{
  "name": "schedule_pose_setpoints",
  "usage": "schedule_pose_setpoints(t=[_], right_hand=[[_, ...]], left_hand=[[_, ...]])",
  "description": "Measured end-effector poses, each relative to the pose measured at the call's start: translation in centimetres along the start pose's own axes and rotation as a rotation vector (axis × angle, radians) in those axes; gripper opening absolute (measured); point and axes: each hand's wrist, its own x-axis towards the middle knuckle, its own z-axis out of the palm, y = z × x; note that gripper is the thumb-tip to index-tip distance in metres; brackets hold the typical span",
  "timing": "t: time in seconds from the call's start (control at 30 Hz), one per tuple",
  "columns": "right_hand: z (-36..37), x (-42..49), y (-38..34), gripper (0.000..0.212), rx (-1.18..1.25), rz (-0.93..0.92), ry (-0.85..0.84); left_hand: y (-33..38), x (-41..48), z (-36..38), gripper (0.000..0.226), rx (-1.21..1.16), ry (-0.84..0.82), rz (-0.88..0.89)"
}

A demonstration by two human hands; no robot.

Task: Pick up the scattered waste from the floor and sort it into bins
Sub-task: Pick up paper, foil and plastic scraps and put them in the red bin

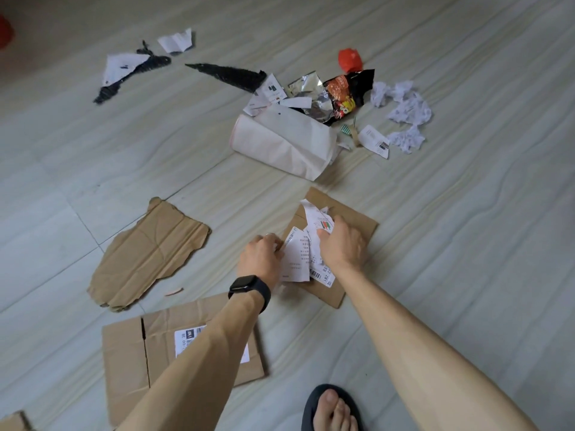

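both hands over the paper scraps (300,256) lying on a cardboard piece (357,219). left hand (261,258) pinches the scraps' left edge; right hand (342,244) grasps their top. torn cardboard (149,253) lies to the left.

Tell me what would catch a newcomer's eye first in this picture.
Both hands at centre: the left hand and right hand hold printed paper scraps over a flat cardboard piece. Beyond them, upper right, lies a litter heap with a white bag and a black-and-red snack wrapper. A torn cardboard sheet lies at left.
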Motion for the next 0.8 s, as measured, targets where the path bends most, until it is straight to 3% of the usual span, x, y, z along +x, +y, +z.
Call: schedule_pose_setpoints(t=[0.17, 0.53, 0.8], right_hand=[[-0.2, 0.2, 0.4, 0.03, 0.082, -0.056, -0.01], [0.2, 0.1, 0.7, 0.027, 0.119, -0.067, -0.008], [-1.1, -0.6, 0.6, 0.024, 0.033, -0.036, -0.057]], left_hand=[[1.9, 1.0, -0.5, 0.049, -0.02, -0.122, 0.067], [1.2, 2.0, 0.2, 0.011, -0.034, -0.111, -0.08], [-1.6, -0.5, -2.4, 0.012, -0.112, -0.094, -0.195]])
